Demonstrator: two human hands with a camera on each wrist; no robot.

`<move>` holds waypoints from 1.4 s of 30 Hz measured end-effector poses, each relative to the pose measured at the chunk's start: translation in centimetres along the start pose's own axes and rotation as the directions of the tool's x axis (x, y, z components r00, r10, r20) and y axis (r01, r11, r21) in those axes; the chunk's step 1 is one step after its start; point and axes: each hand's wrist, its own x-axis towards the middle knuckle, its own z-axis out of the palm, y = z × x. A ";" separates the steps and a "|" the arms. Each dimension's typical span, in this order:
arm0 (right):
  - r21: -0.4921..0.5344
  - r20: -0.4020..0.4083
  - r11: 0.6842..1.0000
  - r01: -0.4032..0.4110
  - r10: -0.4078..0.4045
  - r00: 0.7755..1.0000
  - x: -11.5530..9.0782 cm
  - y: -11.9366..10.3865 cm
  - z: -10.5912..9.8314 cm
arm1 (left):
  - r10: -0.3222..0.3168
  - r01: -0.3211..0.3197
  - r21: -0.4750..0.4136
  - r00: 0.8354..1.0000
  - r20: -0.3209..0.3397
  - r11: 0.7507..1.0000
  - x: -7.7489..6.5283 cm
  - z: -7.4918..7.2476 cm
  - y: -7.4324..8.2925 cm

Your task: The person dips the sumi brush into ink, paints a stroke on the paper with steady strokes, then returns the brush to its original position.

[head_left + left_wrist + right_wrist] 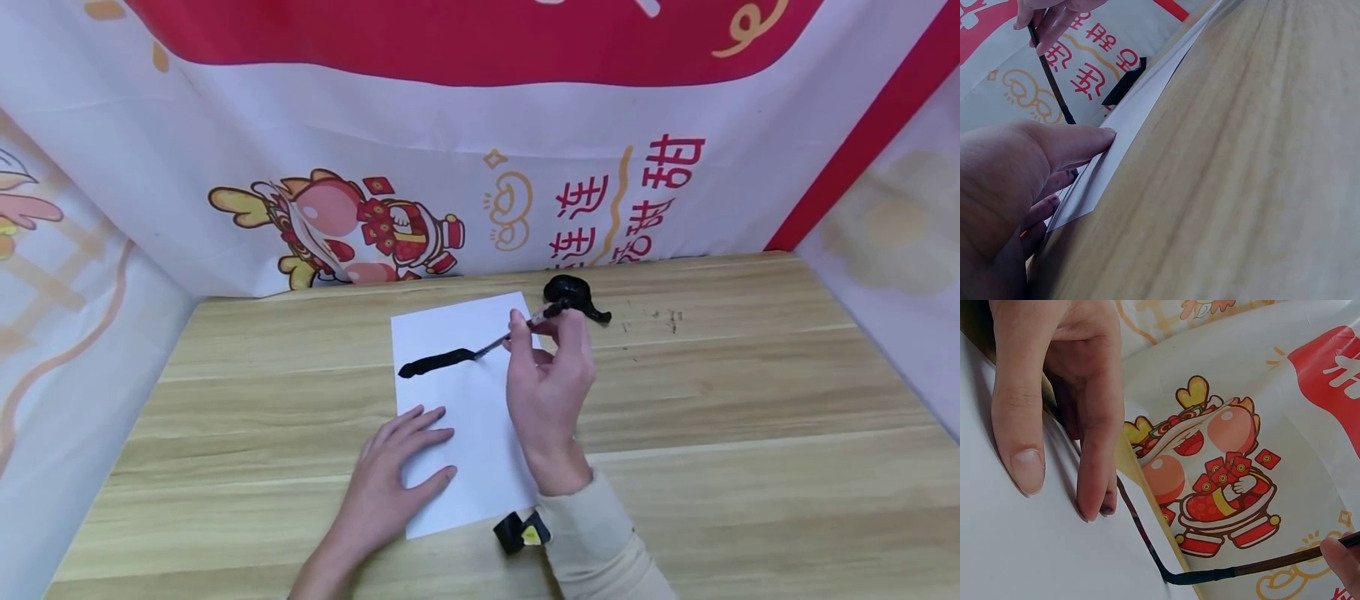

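In the head view a white sheet of paper (480,442) lies on the wooden table, with a thick black stroke (438,362) across its upper part. My right hand (551,375) pinches a brush (495,343), whose dark tip meets the paper at the stroke's right end. My left hand (401,467) rests on the paper's lower left edge, fingers spread. The right wrist view shows the bent bristles of the brush (1200,577) against the sheet, with the left hand (1054,394) beyond. Dark smudges mark some left fingertips (1055,201).
A glossy black dish-like thing (570,290) with a tail stands past the paper's top right corner. Dark specks (671,317) dot the table to its right. A small black item with a yellow mark (531,533) sits beside the right sleeve. A printed cloth (375,117) hangs behind.
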 end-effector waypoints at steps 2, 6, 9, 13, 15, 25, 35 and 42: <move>-0.002 0.005 1.000 -0.003 0.003 1.000 0.1 0.0 -0.1 | 0.003 -0.003 0.000 1.000 -0.001 1.000 0.0 0.0 0.0; 0.000 0.006 1.000 -0.008 0.008 1.000 0.2 0.1 -0.2 | 0.004 -0.004 -0.002 1.000 -0.002 1.000 0.0 0.0 0.0; 0.010 -0.002 1.000 -0.012 0.012 1.000 0.3 0.2 -0.2 | 0.002 -0.002 -0.001 1.000 -0.004 1.000 0.0 0.0 0.0; 0.016 -0.009 1.000 -0.014 0.014 1.000 0.4 0.2 -0.3 | 0.004 -0.004 -0.002 1.000 -0.007 1.000 0.0 0.0 0.1; 0.015 -0.015 1.000 -0.014 0.014 1.000 0.4 0.3 -0.3 | 0.004 -0.004 -0.002 1.000 -0.005 1.000 0.0 0.0 0.1; 0.012 -0.032 1.000 -0.023 0.023 0.999 0.6 0.3 -0.5 | -0.002 0.002 -0.001 1.000 0.001 1.000 0.0 0.0 0.1; 0.008 -0.055 1.000 -0.024 0.024 0.998 1.0 0.6 -0.9 | -0.015 0.015 -0.012 1.000 0.008 1.000 -0.1 -0.1 0.2; 0.006 -0.080 0.999 -0.033 0.033 0.996 1.4 0.8 -1.3 | -0.021 0.021 -0.016 1.000 0.011 1.000 -0.1 -0.1 0.2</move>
